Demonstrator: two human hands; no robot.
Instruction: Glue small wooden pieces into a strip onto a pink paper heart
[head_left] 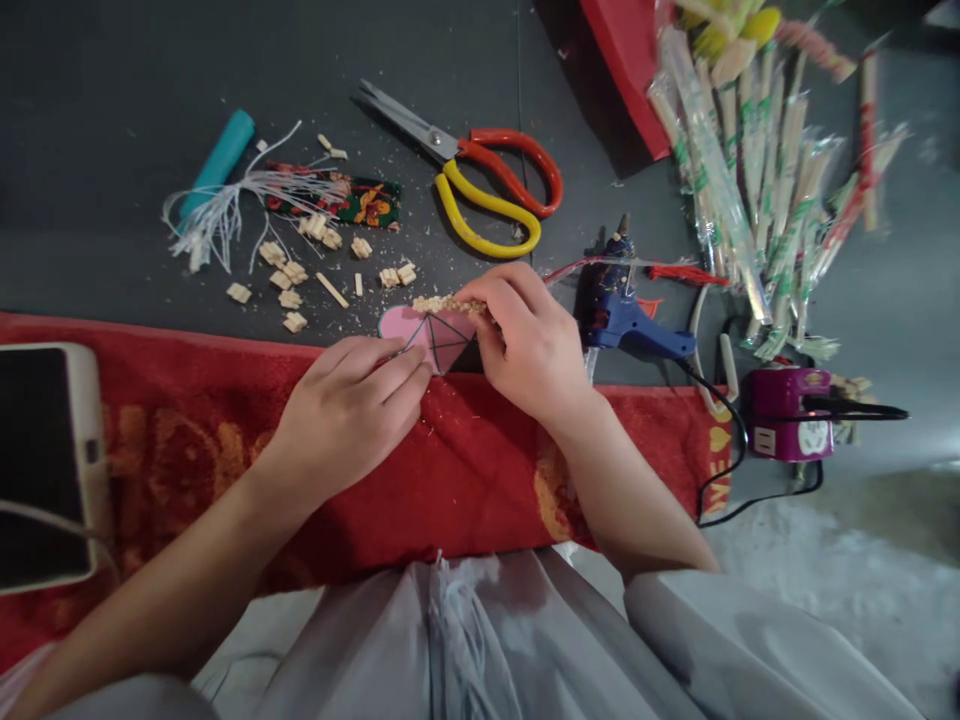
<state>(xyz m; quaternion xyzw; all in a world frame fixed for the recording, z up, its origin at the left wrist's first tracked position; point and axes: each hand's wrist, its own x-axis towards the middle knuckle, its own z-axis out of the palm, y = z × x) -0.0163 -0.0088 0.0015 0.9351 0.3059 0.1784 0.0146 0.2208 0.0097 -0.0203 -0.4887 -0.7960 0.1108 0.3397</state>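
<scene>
Right grip (536, 345) pinches the strip (435, 304) beside it; left grip (349, 412), fingers extended, touches the heart (401, 322) between both grips. Steady pressure and a light pinch should help.

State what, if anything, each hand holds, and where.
Right hand pinches the beige strip by its right end. Left hand touches the pink cutout; grip unclear.

From my distant seat I see smooth metal blades (405, 117) on the scissors (451, 150) at twelve o'clock, with plastic-looking handles (491, 247). At ten, the wooden bits (295, 272) look matt; at two, clear plastic wrapping (727, 210) glints. The towel (465, 470) at six is napped cloth; the pale strip (439, 303) near centre looks rough.
</scene>
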